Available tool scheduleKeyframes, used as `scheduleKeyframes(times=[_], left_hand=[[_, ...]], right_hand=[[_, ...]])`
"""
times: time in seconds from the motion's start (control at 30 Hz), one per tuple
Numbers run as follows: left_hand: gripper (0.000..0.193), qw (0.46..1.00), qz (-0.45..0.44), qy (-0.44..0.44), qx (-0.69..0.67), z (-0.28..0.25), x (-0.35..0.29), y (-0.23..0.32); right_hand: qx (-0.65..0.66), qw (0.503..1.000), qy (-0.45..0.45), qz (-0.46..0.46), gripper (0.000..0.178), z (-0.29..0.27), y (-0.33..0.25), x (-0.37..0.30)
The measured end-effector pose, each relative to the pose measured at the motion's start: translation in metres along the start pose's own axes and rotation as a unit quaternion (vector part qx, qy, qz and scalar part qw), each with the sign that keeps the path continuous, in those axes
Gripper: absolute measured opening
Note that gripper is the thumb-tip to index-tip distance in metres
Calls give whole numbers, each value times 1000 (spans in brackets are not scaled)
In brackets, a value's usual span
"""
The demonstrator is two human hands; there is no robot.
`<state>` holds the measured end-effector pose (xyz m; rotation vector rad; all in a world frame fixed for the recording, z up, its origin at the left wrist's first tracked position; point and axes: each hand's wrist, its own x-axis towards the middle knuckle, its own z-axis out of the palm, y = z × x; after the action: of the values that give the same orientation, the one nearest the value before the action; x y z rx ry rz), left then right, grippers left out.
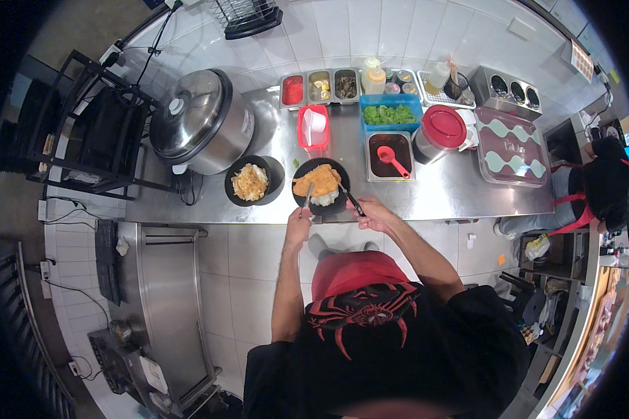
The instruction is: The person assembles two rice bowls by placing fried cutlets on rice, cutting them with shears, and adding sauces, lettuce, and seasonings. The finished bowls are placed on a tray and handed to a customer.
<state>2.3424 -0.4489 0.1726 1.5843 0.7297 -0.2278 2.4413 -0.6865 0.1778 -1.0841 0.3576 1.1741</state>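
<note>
Breaded fried cutlet (319, 180) lies over white rice (325, 199) in a black bowl (299, 200) at the counter's front edge. My left hand (300, 223) is closed on a slim silver utensil (309, 195) that reaches over the cutlet; its exact kind is unclear. Closed around a black-handled utensil (356, 204), my right hand (377, 214) is at the bowl's right side, the utensil's tip at the cutlet's edge. To the left stands a second black bowl (233, 195), holding rice with a golden-brown topping (250, 184).
A large steel cooker (203, 126) stands left on the steel counter (437, 199). Behind the bowls are a red container (314, 148), a blue tub of greens (390, 105) and a sauce pan with red ladle (393, 162). Another person (603, 178) is at far right.
</note>
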Motion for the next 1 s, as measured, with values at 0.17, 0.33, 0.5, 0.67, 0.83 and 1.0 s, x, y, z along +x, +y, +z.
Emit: scheduleKeyframes(times=[0.17,0.33,0.5,0.67,0.83,1.0], left_hand=[[28,997,-61,1,-37,-2,-1,9],[28,996,-70,0,-59,3,0,20],[28,994,-81,-13,-73,3,-2,26],[27,991,-99,-25,-90,-1,-6,20],[27,992,-81,-33,-89,-6,-4,16],[29,993,-79,-54,-69,-15,2,18]], right_hand=[[29,999,-25,17,38,0,8,-9],[13,998,-40,40,59,0,11,-27],[-28,997,-61,30,60,7,-1,-20],[-16,998,-54,30,48,9,-1,-2],[-6,998,-66,4,43,7,5,-1],[-11,997,-29,66,50,16,-18,1]])
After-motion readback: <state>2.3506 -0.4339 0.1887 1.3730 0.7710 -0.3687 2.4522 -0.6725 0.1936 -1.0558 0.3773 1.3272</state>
